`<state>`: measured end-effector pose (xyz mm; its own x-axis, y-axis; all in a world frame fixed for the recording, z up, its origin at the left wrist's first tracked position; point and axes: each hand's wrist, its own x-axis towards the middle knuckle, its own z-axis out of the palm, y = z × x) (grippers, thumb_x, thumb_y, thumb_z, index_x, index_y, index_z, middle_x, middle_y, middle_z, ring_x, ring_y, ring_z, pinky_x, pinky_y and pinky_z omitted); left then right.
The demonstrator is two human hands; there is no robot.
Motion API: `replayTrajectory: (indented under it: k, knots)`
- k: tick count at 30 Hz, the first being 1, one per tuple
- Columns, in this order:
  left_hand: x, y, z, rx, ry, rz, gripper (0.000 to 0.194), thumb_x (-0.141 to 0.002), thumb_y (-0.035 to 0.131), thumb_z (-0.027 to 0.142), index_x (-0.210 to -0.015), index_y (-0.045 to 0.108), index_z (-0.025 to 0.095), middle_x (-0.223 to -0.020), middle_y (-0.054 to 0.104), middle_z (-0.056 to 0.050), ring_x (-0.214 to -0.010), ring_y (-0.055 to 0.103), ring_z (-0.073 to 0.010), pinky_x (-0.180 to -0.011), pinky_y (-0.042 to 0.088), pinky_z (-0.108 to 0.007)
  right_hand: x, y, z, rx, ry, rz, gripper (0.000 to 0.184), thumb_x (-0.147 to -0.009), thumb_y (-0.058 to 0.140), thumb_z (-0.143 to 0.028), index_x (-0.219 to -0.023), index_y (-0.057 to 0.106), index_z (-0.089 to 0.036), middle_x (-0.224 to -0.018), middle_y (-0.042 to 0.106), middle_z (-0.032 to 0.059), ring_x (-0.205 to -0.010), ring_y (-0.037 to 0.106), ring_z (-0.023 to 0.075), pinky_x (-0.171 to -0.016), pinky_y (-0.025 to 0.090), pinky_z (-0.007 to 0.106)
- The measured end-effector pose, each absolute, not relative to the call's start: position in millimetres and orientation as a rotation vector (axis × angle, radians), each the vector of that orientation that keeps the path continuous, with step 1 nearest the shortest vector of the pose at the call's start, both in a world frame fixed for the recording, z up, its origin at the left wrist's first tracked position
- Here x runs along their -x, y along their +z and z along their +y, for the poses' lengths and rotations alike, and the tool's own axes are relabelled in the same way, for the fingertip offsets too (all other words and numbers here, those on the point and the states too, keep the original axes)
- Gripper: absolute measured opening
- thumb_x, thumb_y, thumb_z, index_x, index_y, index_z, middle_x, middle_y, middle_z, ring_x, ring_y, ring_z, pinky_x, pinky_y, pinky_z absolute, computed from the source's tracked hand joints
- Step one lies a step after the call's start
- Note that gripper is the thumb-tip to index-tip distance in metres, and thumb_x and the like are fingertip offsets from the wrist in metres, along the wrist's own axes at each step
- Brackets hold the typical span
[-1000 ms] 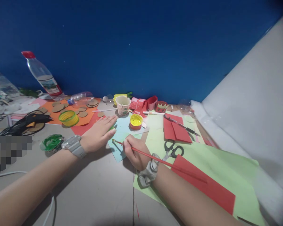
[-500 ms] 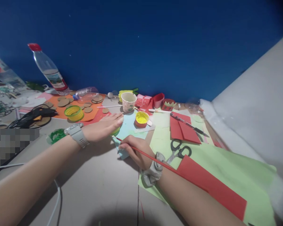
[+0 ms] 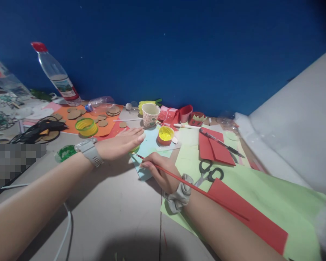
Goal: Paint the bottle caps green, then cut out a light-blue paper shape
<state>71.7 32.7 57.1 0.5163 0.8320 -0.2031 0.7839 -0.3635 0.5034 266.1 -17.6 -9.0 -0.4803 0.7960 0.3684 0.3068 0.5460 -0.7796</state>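
My right hand (image 3: 163, 170) is closed in a pinch around a thin red-handled paintbrush (image 3: 179, 178). The brush tip points left, against or close to the edge of a yellow-green round piece (image 3: 135, 149). Over that piece lies my left hand (image 3: 122, 144), palm down with fingers stretched out, hiding most of it. Light blue paper (image 3: 145, 168) lies beneath the piece and the right hand. Just beyond stands a small red-sided tub of yellow paint (image 3: 165, 135). A patterned paper cup (image 3: 151, 115) is behind it.
Black-handled scissors (image 3: 210, 172) rest on green paper (image 3: 250, 185) at right, near red paper pieces (image 3: 250, 214) and a black pen (image 3: 220, 142). At left are a yellow-green ring (image 3: 86, 127), cardboard discs (image 3: 74, 114), black cables (image 3: 40, 128) and a bottle (image 3: 58, 78).
The whole view has shifted slightly. Both hands keep nearly the same pose, the left flat over the round piece and the right still holding the paintbrush at its edge.
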Motion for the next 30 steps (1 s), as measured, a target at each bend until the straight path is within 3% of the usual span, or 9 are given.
replayTrajectory:
  k: [8,15,30]
  knots:
    - [-71.8,56.5,33.7,-2.178,0.076,1.336,0.095,-0.085,0.001,0.074,-0.151,0.019,0.008,-0.159,0.015,-0.011,-0.147,0.009,-0.0279,-0.119,0.009,-0.044,-267.0,-7.9,-18.6,0.911,0.837,-2.011,0.024,-0.098,0.044,-0.035,-0.086,0.059,-0.021,-0.079,0.066,0.0020,-0.072,0.062,0.0155,-0.066,0.047,0.027]
    - [-67.6,52.4,36.2,-2.208,0.140,1.314,0.083,-0.088,0.009,0.071,-0.150,0.026,0.018,-0.158,0.021,-0.010,-0.146,0.015,-0.0290,-0.117,0.017,-0.048,-267.9,-6.7,-19.9,0.911,0.867,-1.942,0.026,-0.097,0.043,-0.035,-0.081,0.057,-0.020,-0.077,0.066,0.0025,-0.071,0.062,0.0158,-0.066,0.047,0.028]
    - [-64.3,49.4,38.0,-2.232,0.120,1.280,0.087,-0.085,0.006,0.074,-0.150,0.026,0.020,-0.158,0.020,-0.008,-0.146,0.015,-0.0292,-0.118,0.011,-0.047,-269.2,-9.2,-19.5,0.953,0.853,-1.889,0.025,-0.098,0.042,-0.034,-0.083,0.055,-0.021,-0.076,0.063,0.0008,-0.071,0.061,0.0143,-0.066,0.046,0.027]
